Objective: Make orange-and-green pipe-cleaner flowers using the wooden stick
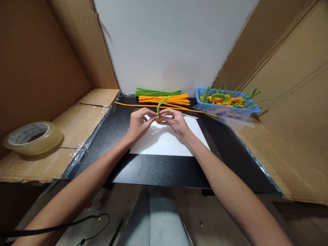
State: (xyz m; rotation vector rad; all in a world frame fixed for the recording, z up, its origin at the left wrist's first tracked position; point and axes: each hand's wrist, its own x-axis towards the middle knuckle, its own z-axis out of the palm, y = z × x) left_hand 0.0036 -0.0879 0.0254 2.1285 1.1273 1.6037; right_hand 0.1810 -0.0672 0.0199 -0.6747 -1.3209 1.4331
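Between my fingertips is a small orange pipe-cleaner piece with a curved green pipe-cleaner stem [159, 106] rising from it. My left hand [141, 122] pinches it from the left, and my right hand [177, 122] pinches it from the right. Most of the orange part is hidden by the fingers. Both hands are over a white sheet of paper [164, 143]. Just behind them lie a bundle of orange pipe cleaners [179, 99] and a bundle of green pipe cleaners [159, 91]. A thin wooden stick [192, 116] pokes out behind my right hand.
A blue plastic basket [230, 111] with several orange and green pipe-cleaner pieces stands at the back right. Loose orange pipe cleaners [128, 104] lie across the black table [153, 171]. A roll of clear tape [33, 137] rests on cardboard [82, 119] at left. Cardboard walls flank both sides.
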